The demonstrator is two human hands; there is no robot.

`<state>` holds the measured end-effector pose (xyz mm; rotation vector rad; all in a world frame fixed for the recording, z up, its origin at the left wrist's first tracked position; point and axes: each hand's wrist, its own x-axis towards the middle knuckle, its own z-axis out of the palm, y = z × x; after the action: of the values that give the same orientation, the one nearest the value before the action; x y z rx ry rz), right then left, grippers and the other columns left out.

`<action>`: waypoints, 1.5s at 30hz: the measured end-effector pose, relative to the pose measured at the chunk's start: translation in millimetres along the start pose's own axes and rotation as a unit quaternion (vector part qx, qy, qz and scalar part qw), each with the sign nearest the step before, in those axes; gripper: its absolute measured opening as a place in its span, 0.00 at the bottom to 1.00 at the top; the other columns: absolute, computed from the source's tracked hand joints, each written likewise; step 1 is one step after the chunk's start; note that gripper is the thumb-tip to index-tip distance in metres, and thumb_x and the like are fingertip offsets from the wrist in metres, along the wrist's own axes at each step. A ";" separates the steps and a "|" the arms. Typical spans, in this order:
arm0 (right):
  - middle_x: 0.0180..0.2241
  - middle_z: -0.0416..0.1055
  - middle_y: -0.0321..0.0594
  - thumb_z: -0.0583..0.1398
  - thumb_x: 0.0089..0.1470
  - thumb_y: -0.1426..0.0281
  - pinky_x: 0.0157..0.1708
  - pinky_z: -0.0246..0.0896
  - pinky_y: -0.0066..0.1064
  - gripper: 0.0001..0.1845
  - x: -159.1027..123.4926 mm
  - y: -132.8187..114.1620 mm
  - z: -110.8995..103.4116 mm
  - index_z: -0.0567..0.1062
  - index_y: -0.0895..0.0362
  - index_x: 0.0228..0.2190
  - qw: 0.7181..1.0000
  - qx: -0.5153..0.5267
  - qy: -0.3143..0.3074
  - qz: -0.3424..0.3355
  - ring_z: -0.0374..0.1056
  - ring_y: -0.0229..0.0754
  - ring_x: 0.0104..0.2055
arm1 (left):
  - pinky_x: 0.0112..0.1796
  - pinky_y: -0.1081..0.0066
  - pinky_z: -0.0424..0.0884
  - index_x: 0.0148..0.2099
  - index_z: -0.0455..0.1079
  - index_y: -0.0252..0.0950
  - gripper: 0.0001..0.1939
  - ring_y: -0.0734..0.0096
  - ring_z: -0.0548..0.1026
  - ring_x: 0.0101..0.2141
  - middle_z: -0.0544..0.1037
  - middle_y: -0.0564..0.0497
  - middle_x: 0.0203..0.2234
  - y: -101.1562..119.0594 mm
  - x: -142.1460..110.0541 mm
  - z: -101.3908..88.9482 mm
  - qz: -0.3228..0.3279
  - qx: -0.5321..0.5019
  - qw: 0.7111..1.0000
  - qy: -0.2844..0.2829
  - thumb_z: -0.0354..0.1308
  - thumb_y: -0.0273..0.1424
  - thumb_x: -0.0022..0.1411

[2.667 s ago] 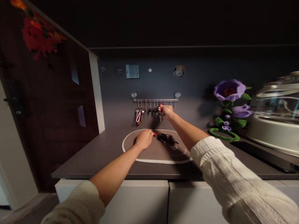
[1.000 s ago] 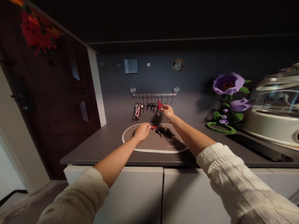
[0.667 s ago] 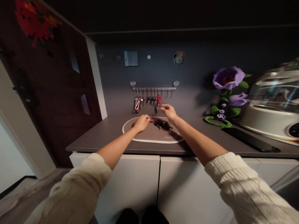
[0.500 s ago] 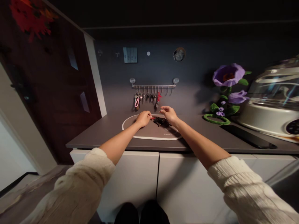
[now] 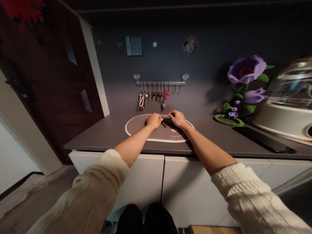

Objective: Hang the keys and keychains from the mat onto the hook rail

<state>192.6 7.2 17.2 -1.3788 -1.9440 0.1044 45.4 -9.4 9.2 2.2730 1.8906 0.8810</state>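
A dark bunch of keys, its separate pieces hard to tell apart, lies on an oval grey-brown mat with a white border. From the left, my left hand has its fingers curled over the near side of the bunch. My right hand is at its right end, thumb and fingers brought together; what sits between those fingertips is hidden. Behind both hands, a clear hook rail on the wall carries several keys, among them one with a pink loop and one with a red ribbon.
To the right stand purple artificial flowers with a green ring base, a black phone-like slab and a cream appliance with a clear lid. The countertop's front edge runs above white cabinet doors. A dark door is at left.
My right hand has lowered and closed its fingers at the bunch. My left hand has shifted right, onto the bunch. The camera view has tilted downward slightly.
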 end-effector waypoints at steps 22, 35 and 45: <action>0.33 0.73 0.44 0.52 0.53 0.65 0.37 0.56 0.28 0.14 -1.3 -8.2 1.7 0.75 0.59 0.32 0.999 -0.006 0.003 -0.045 0.66 0.40 0.35 | 0.40 0.68 0.62 0.36 0.67 0.38 0.10 0.65 0.67 0.39 0.70 0.46 0.36 -9.2 1.6 -0.6 0.085 0.057 0.989 0.111 0.44 0.25 0.60; 0.31 0.72 0.39 0.55 0.49 0.69 0.36 0.58 0.29 0.09 -2.2 -9.7 2.2 0.72 0.58 0.32 0.993 0.104 0.020 -0.055 0.64 0.36 0.31 | 0.40 0.69 0.61 0.36 0.65 0.36 0.10 0.67 0.67 0.39 0.71 0.46 0.35 -5.5 2.1 -6.9 0.091 0.002 0.981 0.174 0.43 0.27 0.61; 0.31 0.71 0.38 0.56 0.47 0.68 0.38 0.60 0.29 0.10 3.0 -5.2 7.1 0.70 0.59 0.34 0.961 0.269 -0.002 -0.063 0.64 0.34 0.32 | 0.41 0.71 0.61 0.35 0.64 0.36 0.09 0.70 0.68 0.38 0.72 0.48 0.34 -5.8 6.6 -6.0 0.096 -0.088 0.971 0.203 0.42 0.27 0.62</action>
<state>183.8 9.9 16.0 -0.8917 -1.8176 0.5333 38.1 -3.8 14.5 2.3309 1.6473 1.5773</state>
